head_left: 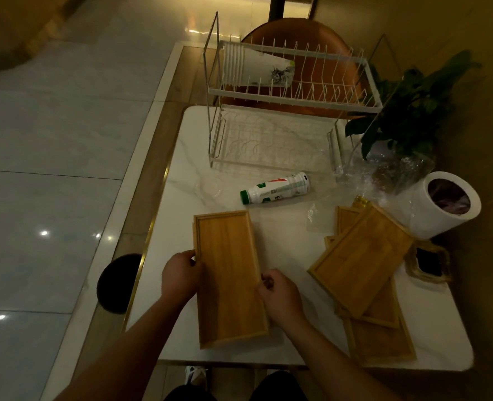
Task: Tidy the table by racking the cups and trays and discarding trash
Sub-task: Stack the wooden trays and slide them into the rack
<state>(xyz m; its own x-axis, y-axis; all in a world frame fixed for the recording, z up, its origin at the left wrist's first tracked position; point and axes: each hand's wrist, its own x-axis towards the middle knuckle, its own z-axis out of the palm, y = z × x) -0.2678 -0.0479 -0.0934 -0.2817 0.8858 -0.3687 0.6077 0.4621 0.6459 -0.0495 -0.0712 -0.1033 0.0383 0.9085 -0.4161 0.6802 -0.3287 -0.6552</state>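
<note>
Fingers first: the left hand [181,274] was curled over the left long edge of a wooden tray [229,277], thumb on top, and the right hand [280,293] pinched the opposite long edge, so both hands were closed on that one tray. It lay lengthways near the front of the table [282,227], and whether it was lifted clear or resting flat could not be told.

Take that tray as the marker. Far beyond it stood the two-tier rack [291,102], and a stack of paper cups [254,66] already lay on its side in the upper tier, so the cups looked done. The lower tier appeared empty and no tray was racked yet.

Right of the held tray sat a loose pile of trays [363,261], overlapping at odd angles, some reaching the table's front right corner. Between the held tray and the rack lay a bottle [275,189] on its side, and just right of that some crumpled clear plastic [384,175], both likely trash not yet thrown out. The white bin [447,204] stood beyond the pile, at the table's right side.

As for room: the tabletop straight ahead of the tray was open up to the bottle, which lay across the direct line to the rack. The table's left edge ran close beside the left hand, with floor below.
</note>
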